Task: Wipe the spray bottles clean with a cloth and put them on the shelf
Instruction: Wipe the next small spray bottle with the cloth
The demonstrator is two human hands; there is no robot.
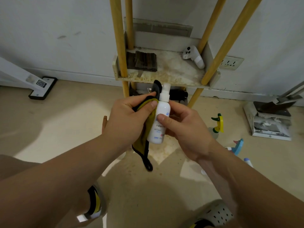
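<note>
Head view: the white spray bottle point(158, 119) is upright in front of the shelf point(164, 74), below its edge. Right hand point(185, 129) fingers curl around the bottle's body. Left hand point(130, 117) fingers pinch the yellow-and-black cloth point(144, 132) against the bottle's side.

Beige floor point(65, 122); scuffed white wall point(57, 30); wall socket point(231, 62).
</note>
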